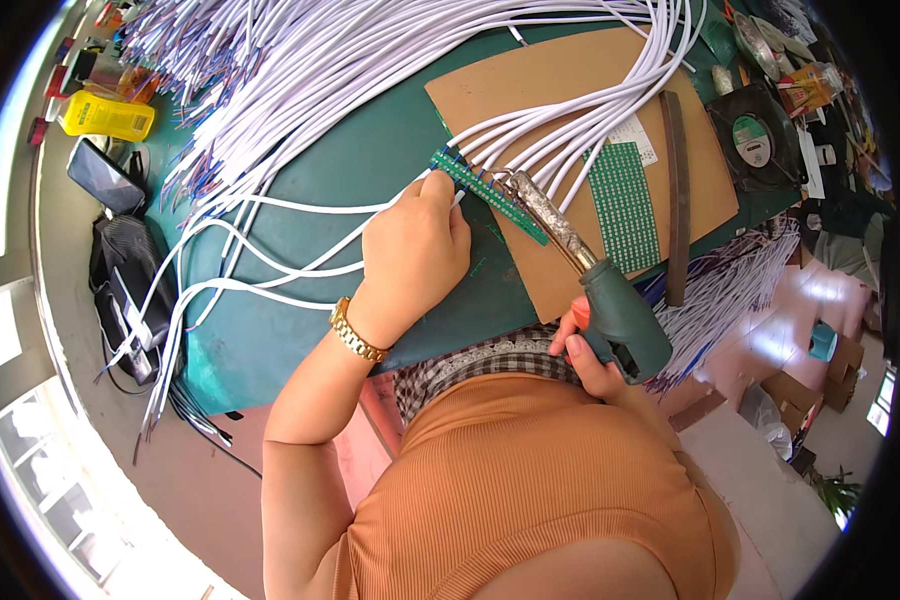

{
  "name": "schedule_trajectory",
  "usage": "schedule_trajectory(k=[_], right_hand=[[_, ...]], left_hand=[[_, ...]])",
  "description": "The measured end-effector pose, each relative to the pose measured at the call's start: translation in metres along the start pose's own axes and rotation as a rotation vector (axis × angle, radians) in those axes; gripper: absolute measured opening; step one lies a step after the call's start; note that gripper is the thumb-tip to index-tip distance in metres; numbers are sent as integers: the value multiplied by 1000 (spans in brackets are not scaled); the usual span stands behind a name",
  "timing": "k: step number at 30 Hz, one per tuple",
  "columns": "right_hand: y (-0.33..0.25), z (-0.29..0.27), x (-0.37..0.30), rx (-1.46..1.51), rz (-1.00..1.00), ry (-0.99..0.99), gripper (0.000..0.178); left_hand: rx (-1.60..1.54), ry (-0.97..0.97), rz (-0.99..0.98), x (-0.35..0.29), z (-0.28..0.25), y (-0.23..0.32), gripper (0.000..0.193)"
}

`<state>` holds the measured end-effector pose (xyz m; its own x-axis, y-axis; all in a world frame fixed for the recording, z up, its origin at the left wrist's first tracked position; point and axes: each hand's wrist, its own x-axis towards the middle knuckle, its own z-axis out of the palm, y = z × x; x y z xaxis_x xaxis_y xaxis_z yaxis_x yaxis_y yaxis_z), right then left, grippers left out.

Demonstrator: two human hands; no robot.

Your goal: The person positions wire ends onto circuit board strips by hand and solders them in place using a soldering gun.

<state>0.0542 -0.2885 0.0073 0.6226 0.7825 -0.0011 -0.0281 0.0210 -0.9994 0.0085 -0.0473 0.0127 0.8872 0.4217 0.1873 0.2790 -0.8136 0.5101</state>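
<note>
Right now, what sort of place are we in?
Probably an electronics workshop: there's a soldering gun, a green circuit-board strip, and white cables heaped on the table.

Green circuit strip [516,214], white cables [320,85]

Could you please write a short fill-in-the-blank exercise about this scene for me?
The right hand grips a soldering iron whose handle is dark ____.
The wristband behind the left hand is coloured ____.
The cables running over the cardboard are ____.
In the picture, the fan lies to the ____ of the cardboard.
Missing words: green; gold; white; right.
</note>
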Motion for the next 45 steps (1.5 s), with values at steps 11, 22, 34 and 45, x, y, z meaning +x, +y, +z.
schedule_trajectory(k=[11,22,34,45], right_hand=[[12,0,-5,-265,-84,-30,27],[14,-5,-7,-545,-92,-63,3],[13,-1,-12,-269,228,-17,5],[9,-5,2,-632,-142,-83,7]], left_hand=[[19,13,101,-1,-1,-4,14],[-20,-37,70,2,-5,-6,14],[-11,-52,30,0,-4,-5,12],[-15,-8,50,0,-2,-6,13]])
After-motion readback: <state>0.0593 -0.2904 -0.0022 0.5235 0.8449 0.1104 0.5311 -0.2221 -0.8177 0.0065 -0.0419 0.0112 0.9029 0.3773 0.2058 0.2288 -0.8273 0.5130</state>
